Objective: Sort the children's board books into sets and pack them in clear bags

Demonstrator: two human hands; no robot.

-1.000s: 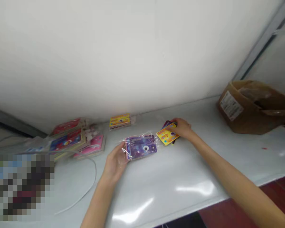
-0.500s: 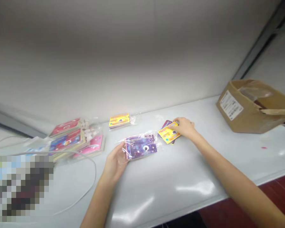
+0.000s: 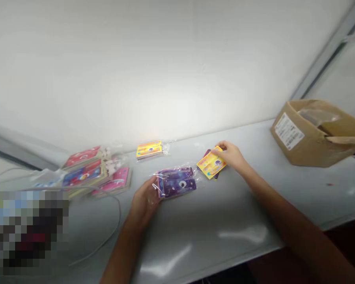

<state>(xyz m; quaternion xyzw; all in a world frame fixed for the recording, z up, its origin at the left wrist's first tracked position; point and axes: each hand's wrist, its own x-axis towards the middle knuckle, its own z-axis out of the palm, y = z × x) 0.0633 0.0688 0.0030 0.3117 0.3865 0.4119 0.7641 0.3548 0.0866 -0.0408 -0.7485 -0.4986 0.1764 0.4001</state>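
Observation:
My left hand (image 3: pixel 144 200) is closed on the left edge of a clear plastic bag holding a pack of purple cards (image 3: pixel 177 183), its printed face up. To the right, my right hand (image 3: pixel 231 153) pinches the upper right corner of a yellow card (image 3: pixel 210 163). That card lies over a small fanned pile of cards, and a purple card (image 3: pixel 206 152) shows at the edge beneath it. How many cards lie under it is hidden.
A bagged yellow card pack (image 3: pixel 149 149) lies near the wall. Several bagged packs, among them a pink one (image 3: pixel 118 179), are heaped at left beside a white cable (image 3: pixel 119 213). An open cardboard box (image 3: pixel 310 146) stands at right on the grey table (image 3: pixel 195 232).
My right hand has risen slightly at the yellow card's corner, and the card has turned a little with it. My left hand and the bagged pack hardly move. The wall looks brighter.

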